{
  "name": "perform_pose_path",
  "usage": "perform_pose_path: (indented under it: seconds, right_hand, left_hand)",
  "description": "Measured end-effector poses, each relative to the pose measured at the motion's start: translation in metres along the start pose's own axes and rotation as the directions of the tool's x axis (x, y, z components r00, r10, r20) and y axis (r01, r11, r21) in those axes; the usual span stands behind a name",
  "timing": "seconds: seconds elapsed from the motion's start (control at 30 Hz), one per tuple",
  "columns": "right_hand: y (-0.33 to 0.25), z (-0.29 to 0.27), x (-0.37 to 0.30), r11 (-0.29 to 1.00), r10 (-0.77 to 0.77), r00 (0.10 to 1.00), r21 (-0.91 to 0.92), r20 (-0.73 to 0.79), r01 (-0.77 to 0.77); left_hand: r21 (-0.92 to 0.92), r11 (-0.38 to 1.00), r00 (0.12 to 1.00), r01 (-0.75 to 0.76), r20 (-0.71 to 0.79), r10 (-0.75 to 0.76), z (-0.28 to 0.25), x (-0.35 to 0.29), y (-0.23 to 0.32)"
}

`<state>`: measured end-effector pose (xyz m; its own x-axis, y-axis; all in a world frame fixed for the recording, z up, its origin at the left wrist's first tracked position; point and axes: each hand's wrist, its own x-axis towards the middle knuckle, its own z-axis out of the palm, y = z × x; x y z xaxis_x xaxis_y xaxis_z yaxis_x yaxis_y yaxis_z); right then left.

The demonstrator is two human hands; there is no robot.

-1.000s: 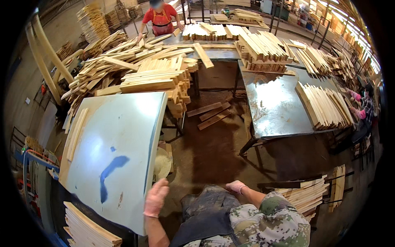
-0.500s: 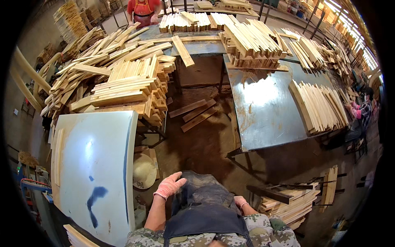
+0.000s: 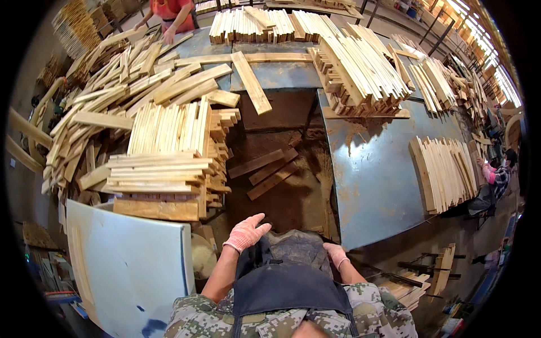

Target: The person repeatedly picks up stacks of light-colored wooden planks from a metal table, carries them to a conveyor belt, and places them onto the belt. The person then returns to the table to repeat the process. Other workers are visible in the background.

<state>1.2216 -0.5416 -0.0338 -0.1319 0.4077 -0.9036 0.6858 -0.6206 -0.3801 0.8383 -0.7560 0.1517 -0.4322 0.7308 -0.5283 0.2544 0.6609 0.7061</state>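
Note:
My left hand (image 3: pixel 247 232), in a pinkish glove, hovers by the left side of my dark apron (image 3: pixel 293 293). Its fingers are apart and it holds nothing. On the apron's other side is my right hand (image 3: pixel 337 254), gloved alike, with its fingers loosely extended and nothing seen in them. Ahead on the left rises a stack of wooden strips (image 3: pixel 163 174), its layers laid crosswise. The near left holds a pale blue sheet-topped table (image 3: pixel 129 265). To the right, a blue-grey metal table (image 3: pixel 372 186) carries a row of upright-edged wooden strips (image 3: pixel 448 172).
A loose heap of boards (image 3: pixel 112 96) spreads at the far left. Dark planks (image 3: pixel 270 174) lie on the floor between the tables. Another wood stack (image 3: pixel 366 67) stands at the far right. A co-worker in red (image 3: pixel 171 14) bends over the heap; another person (image 3: pixel 499 174) sits at the right.
The view has moved forward, bringing the left stack and right table closer. Both my hands have come up, the right one showing more. The co-worker in red now reaches toward the heap.

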Motion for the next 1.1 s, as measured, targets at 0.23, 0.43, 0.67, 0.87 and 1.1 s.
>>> perform_pose_path:
  seconds: [0.23, 0.43, 0.67, 0.87, 1.1]
  right_hand:
    - [-0.138, 0.058, 0.037, 0.92, -0.012, 0.997, -0.391, -0.077, -0.019]
    - [-0.271, 0.094, 0.032, 0.907, -0.016, 1.0, -0.421, -0.021, 0.006]
    - [-0.424, 0.111, 0.161, 0.818, -0.441, 0.895, -0.383, 0.063, 0.43]
    - [-0.648, 0.206, 0.141, 0.871, -0.42, 0.865, -0.146, 0.276, 0.469]
    - [-0.719, 0.283, 0.238, 0.94, -0.158, 0.771, -0.146, 0.617, 0.31]
  left_hand:
    - [-0.063, 0.996, 0.998, 0.056, -0.022, -0.057, -0.069, 0.044, 0.0]
    - [-0.237, 0.97, 0.999, 0.047, 0.011, -0.045, -0.082, 0.099, 0.005]
    - [-0.283, 0.959, 1.0, 0.021, -0.001, -0.022, -0.132, 0.229, 0.05]
    - [-0.217, 0.966, 0.989, 0.139, 0.081, -0.124, -0.182, 0.325, 0.105]
    - [-0.287, 0.916, 0.96, 0.279, 0.067, -0.271, -0.245, 0.377, 0.146]
